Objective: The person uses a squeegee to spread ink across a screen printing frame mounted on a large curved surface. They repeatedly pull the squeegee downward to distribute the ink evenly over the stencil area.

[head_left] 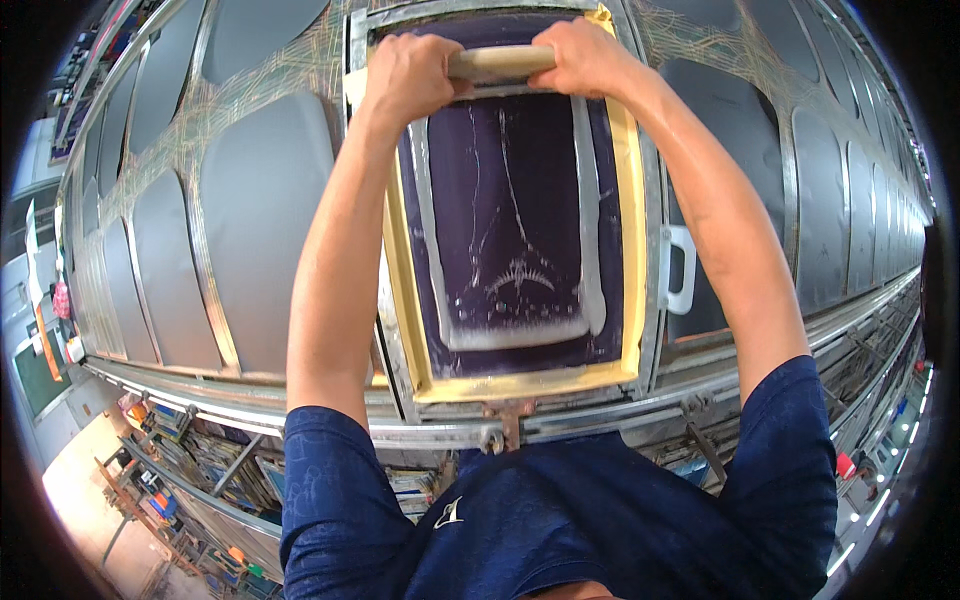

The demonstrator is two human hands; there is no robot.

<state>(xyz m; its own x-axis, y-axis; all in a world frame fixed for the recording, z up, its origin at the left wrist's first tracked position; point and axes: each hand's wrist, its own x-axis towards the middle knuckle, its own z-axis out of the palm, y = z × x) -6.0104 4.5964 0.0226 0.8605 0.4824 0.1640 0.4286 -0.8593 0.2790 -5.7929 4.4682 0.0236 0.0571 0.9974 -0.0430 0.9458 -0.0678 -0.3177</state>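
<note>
Both my arms reach to the far end of a screen-printing frame [660, 215] lying flat before me. My left hand [412, 75] is closed around the left end of a pale squeegee [500, 63]. Its right end is gripped by my right hand [580, 58]. The squeegee lies crosswise over the dark purple mesh [465, 190], and its lower edge is partly hidden by my fingers. Whitish ink [520, 338] marks a U-shaped smear on the mesh, with thin streaks and a small curved pattern inside. Yellow tape [520, 385] lines the inner edges of the frame.
Dark grey panels [265, 230] lie in rows on the long table at both sides. A white handle [682, 270] is by the frame's right side. A metal rail [590, 422] runs along the near edge, with shelves of stacked items [235, 470] below at left.
</note>
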